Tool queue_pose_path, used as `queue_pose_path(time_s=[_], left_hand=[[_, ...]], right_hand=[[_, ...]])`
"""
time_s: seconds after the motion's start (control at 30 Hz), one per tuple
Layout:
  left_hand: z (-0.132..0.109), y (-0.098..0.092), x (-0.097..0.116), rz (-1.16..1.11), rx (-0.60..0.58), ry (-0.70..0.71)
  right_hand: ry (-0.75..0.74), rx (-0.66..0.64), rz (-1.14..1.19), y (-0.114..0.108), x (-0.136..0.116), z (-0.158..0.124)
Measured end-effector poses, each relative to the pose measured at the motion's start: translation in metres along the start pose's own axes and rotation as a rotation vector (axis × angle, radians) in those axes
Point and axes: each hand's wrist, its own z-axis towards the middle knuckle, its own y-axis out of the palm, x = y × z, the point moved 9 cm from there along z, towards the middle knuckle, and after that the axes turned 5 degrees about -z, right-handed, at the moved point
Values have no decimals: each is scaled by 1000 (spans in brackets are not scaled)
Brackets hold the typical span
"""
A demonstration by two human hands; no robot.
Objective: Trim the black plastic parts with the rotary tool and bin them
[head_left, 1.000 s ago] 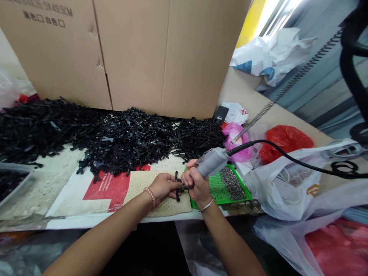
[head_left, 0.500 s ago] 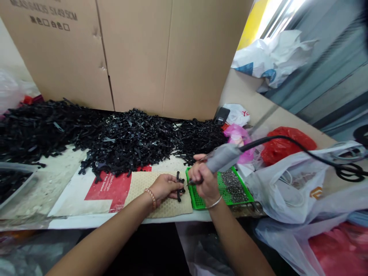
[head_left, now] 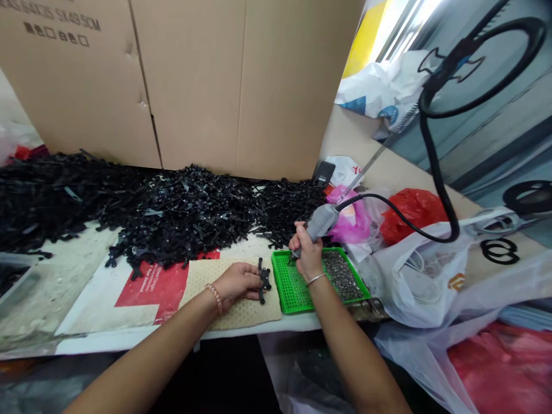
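Note:
Pinched between the fingers of my left hand [head_left: 238, 283] are small black plastic parts [head_left: 264, 280], just over a tan textured mat [head_left: 254, 310]. My right hand [head_left: 308, 257] is wrapped round a grey corded electric screwdriver [head_left: 321, 223], its tip pointing down at the left part of a green tray [head_left: 297, 305]. Small metal screws [head_left: 344, 276] lie heaped in the tray's right part. The exact tip of the tool is hard to make out. Behind the mat spreads a big pile of black parts [head_left: 194, 213].
A large cardboard box [head_left: 194, 86] stands behind the pile. The tool's black cable [head_left: 435, 167] and a spring hang at the right. Red bag [head_left: 411, 215], pink bag [head_left: 351, 221] and white plastic bag [head_left: 431, 287] lie right of the tray. A clear bin [head_left: 19, 287] is at left.
My right hand has brought the screwdriver from the mat's edge over the green tray. My left hand still holds the black parts. The view has shifted, showing more of the cable.

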Motion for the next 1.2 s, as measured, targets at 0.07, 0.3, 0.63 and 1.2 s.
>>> queue_pose_path(time_s=[0.07,0.3,0.63,1.2], left_hand=[[1,-1,-1,-1,4,-2],[1,-1,-1,-4,15,-9],[2,-1,-3,-12,5,-9],[1,1,-1,-31,3,-12]], right_hand=[[-3,1,-10,-1,1,-1],[-5,-6,-20,0,4,0],[-5,-10,-21,-1,2,-2],[-36,-12,-77,-2,1,-4]])
